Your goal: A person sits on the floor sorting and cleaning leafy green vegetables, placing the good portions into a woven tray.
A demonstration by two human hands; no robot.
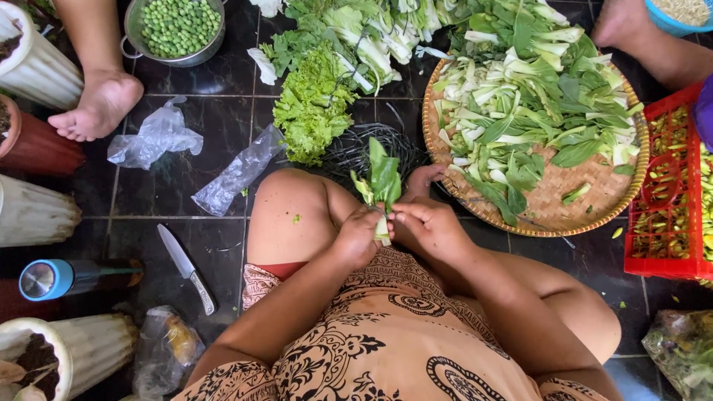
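Both hands meet at the middle of the view, over the lap. The left hand [359, 236] is closed around the base of a bok choy [382, 186], whose green leaves stand up toward 12 o'clock. The right hand [427, 226] touches it from 3 o'clock, fingertips pinched on the pale stem at the bottom.

At 1 o'clock from the hands lies a round woven tray [553, 204] piled with loose bok choy leaves [527, 104]. At 11 o'clock a bunch of lettuce [312, 104] rests on the dark tiled floor [148, 238], with more greens [364, 33] beyond it at 12 o'clock. A red crate [661, 223] sits at 3 o'clock, touching the tray's rim.

At 9 o'clock a knife [186, 269] lies on the tiles, blade pointing to 11 o'clock, and two clear plastic bags [156, 137] lie above it. A metal colander of peas [177, 28] stands at the upper left, beside another person's bare foot [100, 108].
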